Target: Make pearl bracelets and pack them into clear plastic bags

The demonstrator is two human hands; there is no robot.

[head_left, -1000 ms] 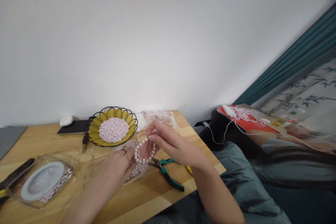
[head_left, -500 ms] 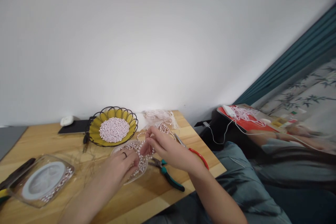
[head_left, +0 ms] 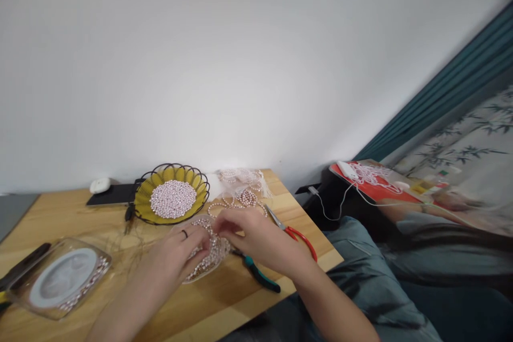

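Observation:
My left hand (head_left: pixel 182 248), with a dark ring on one finger, curls over the left side of a clear tub (head_left: pixel 218 263) of pink and bronze beads. My right hand (head_left: pixel 250 230) bends down at the tub's far right edge, thumb and fingers pinched together. The fingertips of both hands nearly meet above the beads; whatever they hold is too small or hidden to name. Strung beads (head_left: pixel 247 197) lie behind my right hand. Pliers with green-and-black handles (head_left: pixel 260 275) rest beside the tub, partly under my right wrist.
A yellow basket with a black wire rim (head_left: pixel 140 208) holds pink beads. Scissors with red handles (head_left: pixel 302 238) lie to the right. On the left stands a clear tray (head_left: pixel 60 315) with a white spool (head_left: pixel 64 278). Another person's arm (head_left: pixel 449 216) is beside a red-topped surface (head_left: pixel 371 187).
My right hand has lowered towards the tub, its raised fingers now bent down. My left hand has shifted slightly left and stays curled over the beads.

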